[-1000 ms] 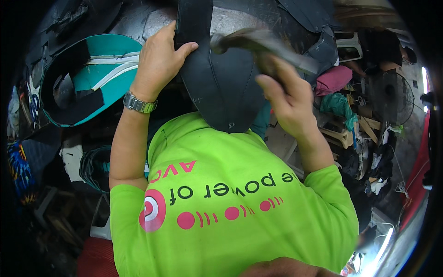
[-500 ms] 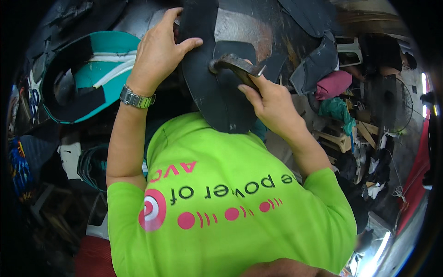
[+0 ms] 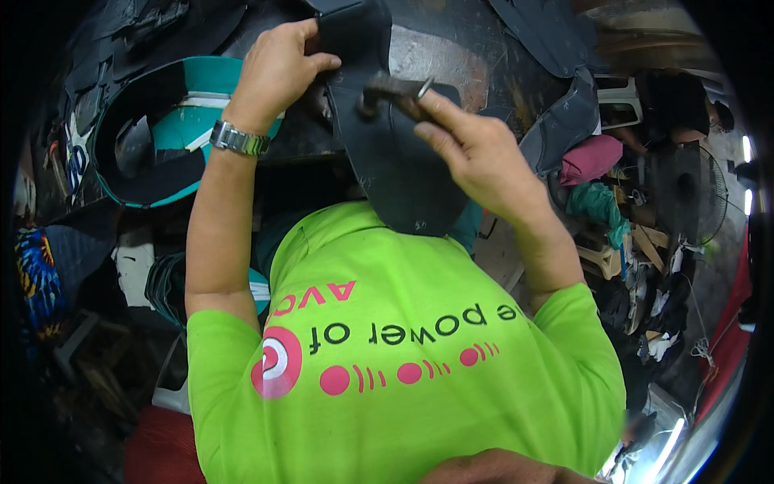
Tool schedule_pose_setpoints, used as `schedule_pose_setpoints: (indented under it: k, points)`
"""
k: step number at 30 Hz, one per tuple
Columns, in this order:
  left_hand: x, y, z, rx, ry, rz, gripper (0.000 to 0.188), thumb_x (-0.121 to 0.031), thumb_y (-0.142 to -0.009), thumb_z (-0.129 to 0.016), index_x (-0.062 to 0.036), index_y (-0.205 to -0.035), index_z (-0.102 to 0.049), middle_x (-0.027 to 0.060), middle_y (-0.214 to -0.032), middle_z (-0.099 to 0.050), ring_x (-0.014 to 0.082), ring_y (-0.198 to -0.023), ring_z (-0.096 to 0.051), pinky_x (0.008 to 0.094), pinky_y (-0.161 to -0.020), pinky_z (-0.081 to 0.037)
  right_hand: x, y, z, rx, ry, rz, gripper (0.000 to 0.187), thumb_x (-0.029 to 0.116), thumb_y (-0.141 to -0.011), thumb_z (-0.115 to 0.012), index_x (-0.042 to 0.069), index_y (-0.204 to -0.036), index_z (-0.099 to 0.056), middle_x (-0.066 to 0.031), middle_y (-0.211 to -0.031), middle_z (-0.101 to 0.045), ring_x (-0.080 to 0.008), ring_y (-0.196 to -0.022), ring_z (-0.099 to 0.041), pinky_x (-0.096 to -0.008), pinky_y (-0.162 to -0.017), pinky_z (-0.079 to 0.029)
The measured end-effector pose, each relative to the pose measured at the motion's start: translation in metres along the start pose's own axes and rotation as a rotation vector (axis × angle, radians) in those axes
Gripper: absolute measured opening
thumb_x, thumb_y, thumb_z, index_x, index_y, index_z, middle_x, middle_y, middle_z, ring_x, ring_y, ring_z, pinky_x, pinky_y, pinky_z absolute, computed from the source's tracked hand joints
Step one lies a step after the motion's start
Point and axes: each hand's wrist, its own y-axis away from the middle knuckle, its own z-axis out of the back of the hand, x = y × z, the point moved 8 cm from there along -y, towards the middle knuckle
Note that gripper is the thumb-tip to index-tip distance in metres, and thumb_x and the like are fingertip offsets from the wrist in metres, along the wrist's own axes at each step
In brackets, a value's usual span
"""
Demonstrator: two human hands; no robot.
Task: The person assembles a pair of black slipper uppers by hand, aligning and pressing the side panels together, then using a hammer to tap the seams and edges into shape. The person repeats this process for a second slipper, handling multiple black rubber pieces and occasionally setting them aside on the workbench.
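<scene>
The left hand [image 3: 278, 73] has moved forward, gripping the black panel [image 3: 407, 181] across the edge of the table [image 3: 455, 18], while the right hand [image 3: 482, 153] grips the hammer [image 3: 393, 88], which could strike the thumb [image 3: 325, 61] if the panel slips.

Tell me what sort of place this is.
Probably a small workshop that works sheet material: the right hand grips a hammer over a shaped dark panel, and a teal-and-black curved piece and blue-handled scissors lie on the left.
</scene>
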Motion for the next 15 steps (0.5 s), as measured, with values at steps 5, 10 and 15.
schedule_pose_setpoints:
  k: [5,10,15]
  points:
    - [-0.005,-0.002,0.010,0.042,-0.087,-0.103,0.023,-0.013,-0.085,-0.075,0.0029,-0.101,-0.069,0.0172,-0.088,-0.073,0.0257,-0.074,-0.067,0.0348,-0.072,-0.052,0.009,-0.009,0.011,-0.170,-0.192,0.065,0.045,0.026,-0.098,-0.062,0.015,-0.141,-0.052,-0.0212,-0.084,-0.068,-0.0415,-0.079,-0.067,-0.0470,-0.067,-0.052]
    - [-0.002,-0.007,0.006,0.109,-0.188,-0.072,0.024,-0.011,-0.084,-0.074,0.0039,-0.102,-0.067,0.0182,-0.089,-0.072,0.0265,-0.075,-0.067,0.0348,-0.073,-0.052,0.013,-0.017,-0.003,0.065,0.187,0.020,0.039,0.030,-0.099,-0.058,0.021,-0.137,-0.053,-0.0202,-0.083,-0.070,-0.0413,-0.077,-0.068,-0.0498,-0.067,-0.054]
    - [-0.002,-0.011,0.007,0.145,-0.026,-0.074,0.023,-0.011,-0.084,-0.074,0.0044,-0.100,-0.067,0.0172,-0.085,-0.071,0.0236,-0.074,-0.067,0.0346,-0.072,-0.052,0.018,-0.033,-0.029,0.136,0.189,0.040,0.037,0.030,-0.100,-0.057,0.021,-0.135,-0.054,-0.0198,-0.080,-0.070,-0.0423,-0.075,-0.068,-0.0508,-0.067,-0.053]
